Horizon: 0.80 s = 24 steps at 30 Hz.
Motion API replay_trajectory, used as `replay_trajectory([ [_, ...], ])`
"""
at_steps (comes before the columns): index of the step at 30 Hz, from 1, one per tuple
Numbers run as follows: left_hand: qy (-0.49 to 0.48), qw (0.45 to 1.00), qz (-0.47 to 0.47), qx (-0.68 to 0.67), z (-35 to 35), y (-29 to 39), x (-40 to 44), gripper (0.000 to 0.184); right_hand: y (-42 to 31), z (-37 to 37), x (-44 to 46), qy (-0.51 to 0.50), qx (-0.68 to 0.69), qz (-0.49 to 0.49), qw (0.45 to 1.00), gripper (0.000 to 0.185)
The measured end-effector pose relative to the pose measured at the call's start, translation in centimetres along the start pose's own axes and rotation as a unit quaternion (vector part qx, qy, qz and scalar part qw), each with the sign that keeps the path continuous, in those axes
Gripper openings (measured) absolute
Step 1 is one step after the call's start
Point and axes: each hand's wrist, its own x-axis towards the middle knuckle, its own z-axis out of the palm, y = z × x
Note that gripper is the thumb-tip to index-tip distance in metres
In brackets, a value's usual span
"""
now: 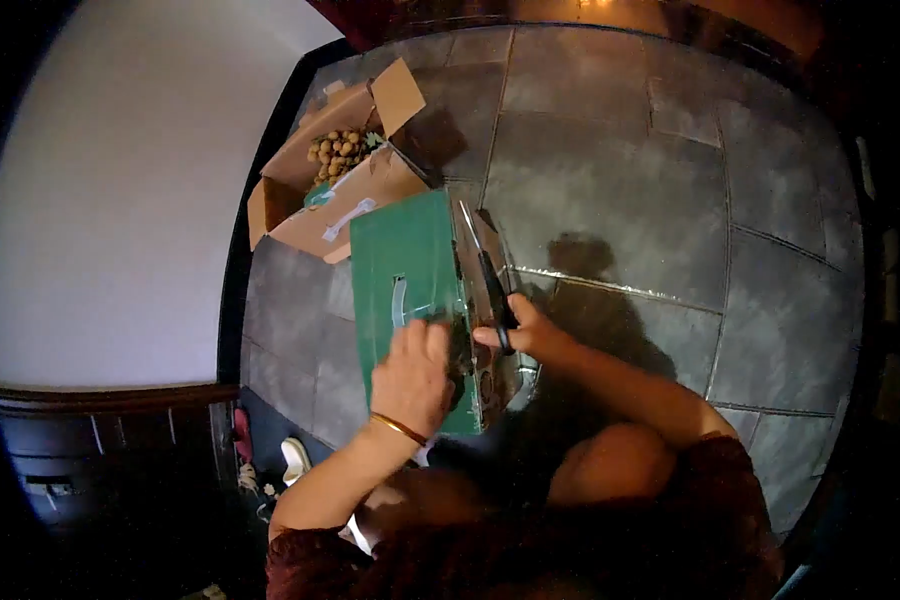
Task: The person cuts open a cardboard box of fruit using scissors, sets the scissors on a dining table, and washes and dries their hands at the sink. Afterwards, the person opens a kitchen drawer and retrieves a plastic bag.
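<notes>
A green box with a white strap handle on its top stands on the floor before my knees. My left hand, a gold bangle at its wrist, is over the near part of the green top by the right edge. Its fingers are curled and slightly blurred; what they pinch, if anything, is hidden. At the box's right side, my right hand holds black-handled scissors by the finger loops. Their blades point away from me along that edge, looking closed or nearly so. Shiny tape hangs at the box's lower right.
An open cardboard box with round brown fruit on stems stands beyond, against the wall side. Grey floor tiles stretch to the right. Shoes lie at the lower left near a dark cabinet.
</notes>
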Motion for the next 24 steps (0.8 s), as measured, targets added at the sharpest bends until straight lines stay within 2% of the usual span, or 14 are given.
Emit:
replay_trajectory([
  [1, -0.01, 1.0, -0.028, -0.009, -0.2, -0.4, -0.1, 0.039, -1.1, -0.4, -0.5, -0.015, -0.009, 0.025, 1.0, 0.045],
  [2, -0.107, 0.994, -0.031, 0.019, -0.4, -0.6, -0.2, 0.036, -2.0, -0.9, -1.2, -0.031, -0.019, 0.051, 0.998, 0.044],
  [4, -0.294, 0.952, -0.039, 0.07, -0.8, -1.0, 0.3, 0.034, -2.4, -2.2, -2.7, -0.045, -0.123, 0.036, 0.991, 0.044],
  [5, -0.32, 0.945, -0.041, 0.051, -0.8, -1.2, 0.9, 0.033, -2.2, -3.0, -3.6, -0.04, -0.182, 0.041, 0.982, 0.044],
  [6, -0.308, 0.951, -0.028, 0.007, -0.8, -1.7, 1.1, 0.03, -2.1, -3.8, -4.5, -0.033, -0.24, 0.047, 0.969, 0.044],
  [9, -0.261, 0.955, 0.033, -0.137, 0.5, -4.1, 1.0, 0.024, -2.6, -6.2, -8.0, 0.016, -0.407, -0.156, 0.9, 0.046],
  [12, -0.207, 0.959, 0.078, -0.177, 0.9, -5.3, 0.6, 0.022, -4.7, -7.0, -10.5, -0.022, -0.555, -0.141, 0.82, 0.049],
  [15, -0.222, 0.961, 0.089, -0.139, -0.2, -5.0, 0.7, 0.02, -4.6, -6.9, -11.7, -0.003, -0.588, -0.232, 0.775, 0.05],
  [18, -0.228, 0.961, 0.091, -0.127, -0.4, -4.9, 0.7, 0.021, -5.7, -6.4, -12.3, -0.02, -0.618, -0.197, 0.761, 0.052],
  [21, -0.212, 0.963, 0.074, -0.148, -0.4, -4.9, 0.6, 0.02, -6.7, -5.6, -13.1, -0.006, -0.638, -0.206, 0.742, 0.053],
  [24, -0.202, 0.965, 0.06, -0.154, -0.4, -4.9, 0.4, 0.022, -6.2, -4.6, -13.2, 0.027, -0.643, -0.268, 0.717, 0.053],
])
